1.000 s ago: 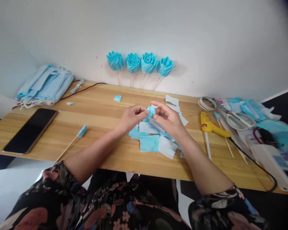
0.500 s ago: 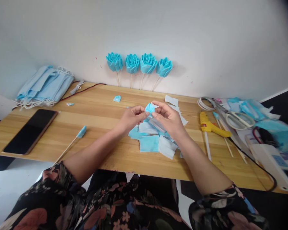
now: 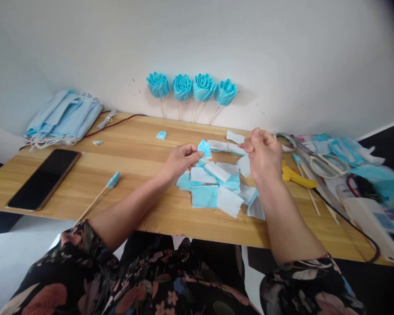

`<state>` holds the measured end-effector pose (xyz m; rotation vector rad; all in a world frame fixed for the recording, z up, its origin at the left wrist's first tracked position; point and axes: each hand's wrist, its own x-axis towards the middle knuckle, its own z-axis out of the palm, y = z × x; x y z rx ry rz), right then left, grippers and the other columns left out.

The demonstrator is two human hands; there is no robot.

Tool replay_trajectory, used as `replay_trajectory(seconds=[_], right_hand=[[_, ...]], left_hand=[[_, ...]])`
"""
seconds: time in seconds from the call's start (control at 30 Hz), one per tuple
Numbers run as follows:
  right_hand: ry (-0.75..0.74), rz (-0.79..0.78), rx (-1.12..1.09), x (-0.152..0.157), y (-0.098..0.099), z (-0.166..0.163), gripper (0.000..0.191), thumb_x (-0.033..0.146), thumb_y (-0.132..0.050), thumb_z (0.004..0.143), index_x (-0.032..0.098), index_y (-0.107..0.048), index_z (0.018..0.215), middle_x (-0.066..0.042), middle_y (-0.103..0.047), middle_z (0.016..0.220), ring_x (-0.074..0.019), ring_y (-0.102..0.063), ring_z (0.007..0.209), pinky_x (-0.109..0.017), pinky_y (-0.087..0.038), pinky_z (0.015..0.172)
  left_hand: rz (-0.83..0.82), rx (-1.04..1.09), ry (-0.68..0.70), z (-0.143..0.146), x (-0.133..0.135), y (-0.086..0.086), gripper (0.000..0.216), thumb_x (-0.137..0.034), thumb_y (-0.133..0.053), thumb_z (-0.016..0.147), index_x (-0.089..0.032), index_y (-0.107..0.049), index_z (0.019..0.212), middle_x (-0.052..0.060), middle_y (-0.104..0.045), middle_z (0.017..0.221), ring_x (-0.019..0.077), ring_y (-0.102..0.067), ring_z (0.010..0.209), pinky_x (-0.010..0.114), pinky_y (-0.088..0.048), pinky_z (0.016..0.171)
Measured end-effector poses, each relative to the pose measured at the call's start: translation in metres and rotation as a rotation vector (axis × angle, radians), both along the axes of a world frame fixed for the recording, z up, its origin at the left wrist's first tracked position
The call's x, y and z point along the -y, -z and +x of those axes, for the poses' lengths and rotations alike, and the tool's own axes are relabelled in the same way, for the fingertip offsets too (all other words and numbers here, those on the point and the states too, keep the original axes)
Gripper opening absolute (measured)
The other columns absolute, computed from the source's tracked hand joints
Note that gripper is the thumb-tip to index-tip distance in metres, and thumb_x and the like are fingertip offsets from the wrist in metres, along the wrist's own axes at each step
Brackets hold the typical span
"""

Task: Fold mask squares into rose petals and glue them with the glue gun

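Observation:
My left hand (image 3: pixel 183 161) pinches a small folded piece of light-blue fabric (image 3: pixel 204 149) between thumb and fingers, creases fanning across its face. My right hand (image 3: pixel 265 154) is raised to the right of it, fingers curled in, with nothing visible in them. Below and between the hands lies a loose pile of blue and white fabric pieces (image 3: pixel 205 195). A yellow glue gun (image 3: pixel 297 177) rests just right of my right wrist, partly hidden by it. Another small folded blue piece (image 3: pixel 161 135) lies farther back on the table.
Several blue fabric roses (image 3: pixel 182 87) on sticks lean against the wall. Left are a stack of face masks (image 3: pixel 64 116), a phone (image 3: pixel 44 179) and a blue-tipped stick (image 3: pixel 112 180). Scissors (image 3: pixel 328 165), tape (image 3: pixel 285 141) and mask scraps (image 3: pixel 346 151) lie right on the wooden table (image 3: pixel 134 144).
My right hand has let go of the folded fabric piece and moved right, toward the glue gun. My left hand still holds the piece in nearly the same place.

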<state>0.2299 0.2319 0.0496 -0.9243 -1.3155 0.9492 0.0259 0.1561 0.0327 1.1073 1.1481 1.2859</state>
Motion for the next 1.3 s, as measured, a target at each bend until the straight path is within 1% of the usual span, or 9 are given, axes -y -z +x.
replay_trajectory(seconds=[0.07, 0.13, 0.23, 0.3, 0.47, 0.57, 0.73, 1.07, 1.3], right_hand=[[0.029, -0.027, -0.044, -0.003, 0.000, 0.002, 0.050, 0.066, -0.064, 0.082, 0.025, -0.049, 0.057, 0.006, -0.035, 0.047, -0.0119, -0.041, 0.047, -0.035, -0.055, 0.071], [0.029, -0.045, -0.023, 0.000, 0.001, 0.000, 0.049, 0.065, -0.064, 0.083, 0.024, -0.054, 0.057, 0.004, -0.043, 0.049, -0.0130, -0.048, 0.050, -0.036, -0.054, 0.073], [-0.128, -0.061, 0.129, 0.011, 0.004, -0.009, 0.034, 0.058, -0.071, 0.080, 0.024, -0.071, 0.078, -0.002, -0.068, 0.075, -0.0188, -0.065, 0.078, -0.037, -0.053, 0.084], [-0.263, -0.080, 0.215, 0.019, 0.005, -0.016, 0.031, 0.054, -0.073, 0.080, 0.025, -0.074, 0.092, -0.003, -0.073, 0.092, -0.0208, -0.066, 0.092, -0.037, -0.051, 0.088], [-0.409, -0.113, 0.369, 0.030, 0.007, -0.024, 0.024, 0.045, -0.071, 0.081, 0.023, -0.067, 0.072, 0.001, -0.062, 0.070, -0.0154, -0.056, 0.069, -0.030, -0.044, 0.066], [-0.410, -0.090, 0.400, 0.030, 0.007, -0.025, 0.025, 0.039, -0.070, 0.081, 0.022, -0.058, 0.066, 0.003, -0.054, 0.065, -0.0134, -0.048, 0.063, -0.029, -0.038, 0.062], [-0.370, -0.072, 0.348, 0.030, 0.006, -0.026, 0.030, 0.041, -0.069, 0.079, 0.022, -0.052, 0.064, 0.003, -0.048, 0.063, -0.0134, -0.044, 0.063, -0.029, -0.036, 0.063], [-0.361, -0.122, 0.293, 0.032, 0.014, -0.029, 0.035, 0.050, -0.072, 0.080, 0.022, -0.058, 0.064, 0.002, -0.051, 0.063, -0.0136, -0.046, 0.061, -0.029, -0.039, 0.060], [-0.274, -0.187, 0.069, 0.020, 0.014, -0.022, 0.038, 0.061, -0.065, 0.083, 0.024, -0.070, 0.088, -0.002, -0.066, 0.083, -0.0170, -0.063, 0.082, -0.033, -0.052, 0.081]], left_hand=[[0.002, 0.004, 0.004, 0.000, 0.000, 0.001, 0.021, -0.027, -0.069, 0.079, -0.017, -0.054, 0.067, -0.004, -0.051, 0.058, 0.0073, -0.046, 0.053, 0.022, -0.036, 0.052], [0.001, 0.000, 0.008, 0.000, 0.000, 0.002, 0.021, -0.028, -0.068, 0.079, -0.017, -0.053, 0.067, -0.004, -0.051, 0.058, 0.0072, -0.045, 0.053, 0.022, -0.036, 0.052], [0.003, -0.019, 0.019, 0.000, 0.000, 0.002, 0.022, -0.029, -0.069, 0.078, -0.017, -0.054, 0.067, -0.004, -0.050, 0.056, 0.0070, -0.044, 0.052, 0.023, -0.035, 0.053], [0.013, -0.032, 0.041, 0.000, 0.000, 0.002, 0.022, -0.031, -0.071, 0.077, -0.017, -0.056, 0.068, -0.004, -0.049, 0.056, 0.0068, -0.042, 0.052, 0.022, -0.034, 0.052], [0.053, -0.068, 0.086, 0.002, 0.000, 0.002, 0.023, -0.032, -0.072, 0.076, -0.016, -0.058, 0.068, -0.004, -0.051, 0.060, 0.0060, -0.041, 0.053, 0.022, -0.033, 0.052], [0.059, -0.059, 0.073, 0.004, 0.001, 0.002, 0.022, -0.032, -0.073, 0.076, -0.016, -0.060, 0.074, -0.004, -0.053, 0.062, 0.0058, -0.043, 0.053, 0.021, -0.034, 0.052], [0.016, 0.004, 0.072, 0.003, 0.001, 0.000, 0.033, -0.039, -0.072, 0.078, -0.017, -0.060, 0.100, -0.006, -0.055, 0.060, 0.0076, -0.048, 0.052, 0.022, -0.038, 0.052], [0.003, -0.055, 0.125, 0.001, 0.001, -0.001, 0.023, -0.034, -0.072, 0.074, -0.016, -0.057, 0.070, -0.004, -0.051, 0.058, 0.0067, -0.044, 0.052, 0.022, -0.035, 0.052], [-0.016, -0.052, 0.090, 0.001, 0.002, -0.002, 0.020, -0.030, -0.069, 0.076, -0.017, -0.056, 0.069, -0.004, -0.050, 0.059, 0.0067, -0.043, 0.052, 0.023, -0.034, 0.052]])
